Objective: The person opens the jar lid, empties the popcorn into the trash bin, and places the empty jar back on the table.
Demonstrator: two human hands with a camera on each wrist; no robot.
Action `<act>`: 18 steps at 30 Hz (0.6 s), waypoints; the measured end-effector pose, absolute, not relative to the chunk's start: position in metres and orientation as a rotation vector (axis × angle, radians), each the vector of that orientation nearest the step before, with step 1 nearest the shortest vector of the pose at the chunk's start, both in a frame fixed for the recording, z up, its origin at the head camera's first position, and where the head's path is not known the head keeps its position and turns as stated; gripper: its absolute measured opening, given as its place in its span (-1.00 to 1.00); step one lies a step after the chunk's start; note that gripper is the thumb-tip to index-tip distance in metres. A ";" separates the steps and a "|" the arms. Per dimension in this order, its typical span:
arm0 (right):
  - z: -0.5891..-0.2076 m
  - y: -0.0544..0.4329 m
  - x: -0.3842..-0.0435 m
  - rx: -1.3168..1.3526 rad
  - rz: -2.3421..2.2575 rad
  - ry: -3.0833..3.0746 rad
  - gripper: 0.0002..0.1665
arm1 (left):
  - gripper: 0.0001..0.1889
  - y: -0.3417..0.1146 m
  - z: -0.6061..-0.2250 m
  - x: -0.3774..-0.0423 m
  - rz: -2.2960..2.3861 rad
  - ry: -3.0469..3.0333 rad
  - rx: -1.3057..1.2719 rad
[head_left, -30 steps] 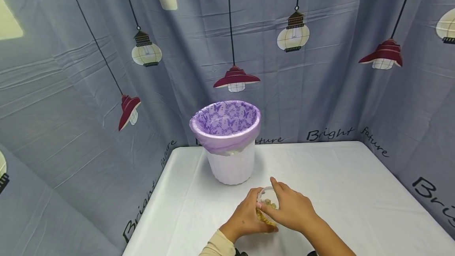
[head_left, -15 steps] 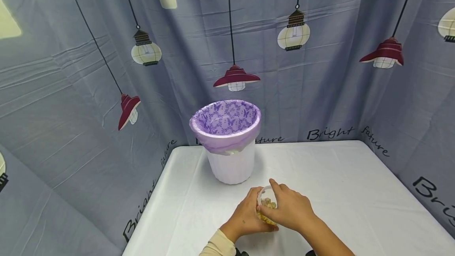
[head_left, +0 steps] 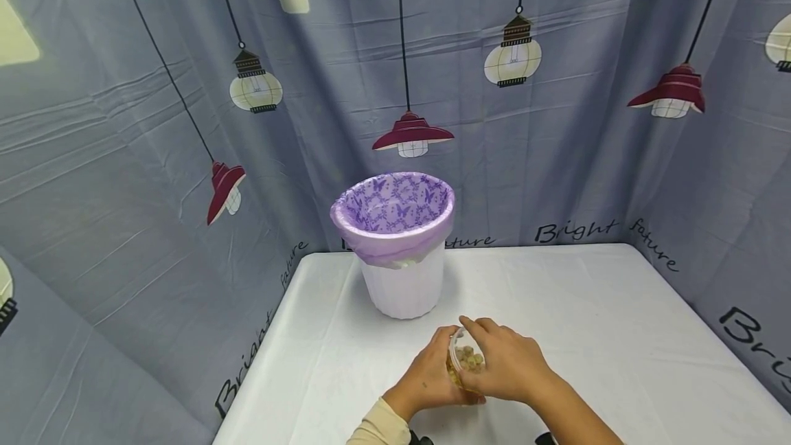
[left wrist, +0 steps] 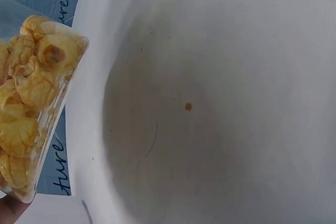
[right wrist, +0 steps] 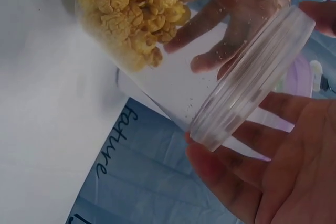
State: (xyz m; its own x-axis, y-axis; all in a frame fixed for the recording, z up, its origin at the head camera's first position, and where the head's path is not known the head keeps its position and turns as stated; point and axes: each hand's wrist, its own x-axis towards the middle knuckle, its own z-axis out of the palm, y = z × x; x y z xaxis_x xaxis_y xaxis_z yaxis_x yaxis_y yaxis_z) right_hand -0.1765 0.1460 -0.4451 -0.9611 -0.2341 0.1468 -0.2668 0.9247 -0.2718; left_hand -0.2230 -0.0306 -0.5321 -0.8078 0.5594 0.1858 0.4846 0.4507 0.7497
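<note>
A clear plastic jar [head_left: 467, 357] partly filled with yellow popcorn [right wrist: 139, 3] is held tilted above the white table. My left hand [head_left: 425, 375] grips the jar's body from the left, and some of its fingers show through the clear wall in the right wrist view. At the jar's upper end is a clear ridged lid [right wrist: 252, 80]. My right hand [head_left: 511, 364] has its fingers and thumb spread around the lid's rim, fingertips on its edge. In the left wrist view, only the popcorn-filled lower part of the jar [left wrist: 34, 93] and a bit of a finger appear.
Behind the hands, a white bin [head_left: 404, 290] with a purple butterfly-print liner [head_left: 395, 242] stands on the table [head_left: 587, 335]. A grey-blue curtain [head_left: 334, 67] with printed lamps surrounds the table. One small brown crumb [left wrist: 188, 106] lies on the tabletop.
My right hand has turned a little at the lid, its fingertips shifting left and slightly down. My left hand and the jar have stayed almost in place.
</note>
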 end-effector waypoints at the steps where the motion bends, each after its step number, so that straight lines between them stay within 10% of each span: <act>1: -0.445 0.147 -0.176 0.410 0.430 -2.967 0.02 | 0.17 -0.031 -0.532 -0.223 1.300 2.597 0.940; 18: -0.445 0.157 -0.176 0.769 0.526 -2.884 0.06 | 0.13 -0.033 -0.532 -0.223 1.275 2.598 0.974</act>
